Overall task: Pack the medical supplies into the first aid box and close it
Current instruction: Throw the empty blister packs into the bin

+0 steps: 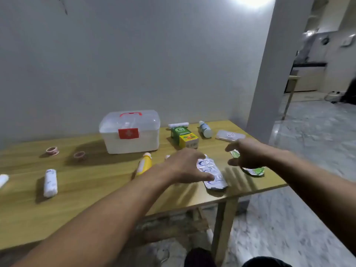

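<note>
Reaching in from the lower frame, the left hand (185,166) spreads its fingers loosely over one silver blister strip (212,173), thumb touching it, not gripping. Right of it, the right hand (248,154) hovers slack-fingered above a green foil strip (254,170). At frame centre the first aid box (131,132) sits lidded on the wooden table (96,189). Two tape rolls (52,150) and two bandage rolls (50,183) lie left.

We see the closed translucent plastic first aid box (130,132) at the back of the wooden surface (86,189), the green-and-yellow carton (184,137) right of it, two tape rolls (52,150) left, and the silver blister strip (212,173) in front.
</note>
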